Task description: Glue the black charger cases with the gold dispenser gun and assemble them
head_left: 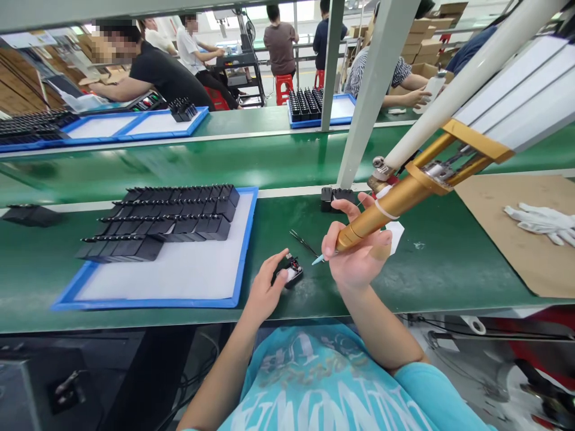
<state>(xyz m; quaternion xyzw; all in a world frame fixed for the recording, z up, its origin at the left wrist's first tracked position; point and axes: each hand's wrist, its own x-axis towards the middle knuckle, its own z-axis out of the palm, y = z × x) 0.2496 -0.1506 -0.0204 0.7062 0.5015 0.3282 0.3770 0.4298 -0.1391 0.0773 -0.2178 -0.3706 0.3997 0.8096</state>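
Note:
My left hand [268, 281] grips a small open black plastic housing [294, 274] on the green bench, thumb and fingers on its left side. Red wires, small parts and a white area show inside it. My right hand [357, 254] is closed round the lower end of a gold glue dispensing gun [381, 214], its pale blue nozzle [318, 260] pointing down left. The nozzle tip is just right of the housing, apart from it. Behind them lies a pair of dark tweezers [303, 240]. A white piece of paper [395, 236] is partly hidden behind my right hand.
A blue-rimmed tray [245, 251] at left carries rows of black housings [179, 209]. More black blocks [332, 199] stand by the metal post [359, 143]. White gloves [541, 220] lie on cardboard [507, 239] at right. Several people sit across the line.

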